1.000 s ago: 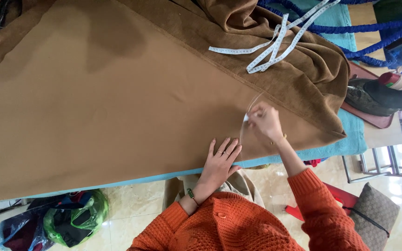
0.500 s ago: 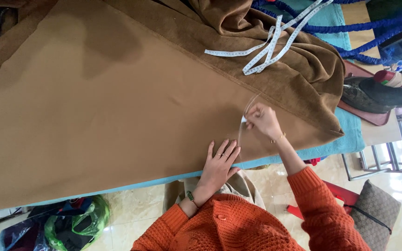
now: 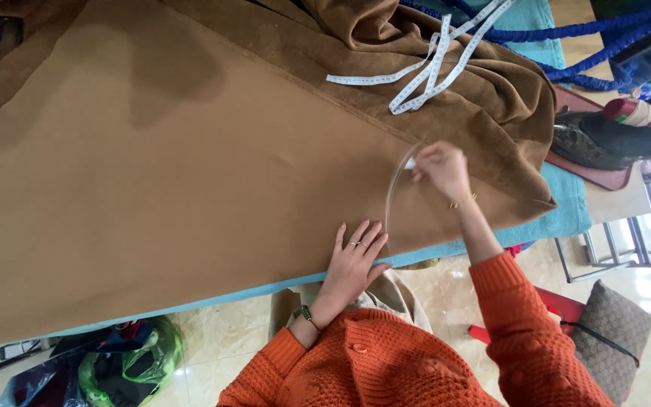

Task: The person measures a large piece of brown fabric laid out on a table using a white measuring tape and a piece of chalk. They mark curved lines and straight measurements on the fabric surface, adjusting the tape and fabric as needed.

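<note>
The clear curved ruler (image 3: 392,197) is best pinned under the flat, open left hand (image 3: 354,260) while chalk (image 3: 410,163), pinched in the right hand (image 3: 440,169), is drawn steadily over the brown fabric (image 3: 190,188).

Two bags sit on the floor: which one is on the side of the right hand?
The brown patterned bag with the dark strap, on the floor beside the right hand's orange sleeve. The other, a green plastic bag, lies far off on the left hand's side.
</note>
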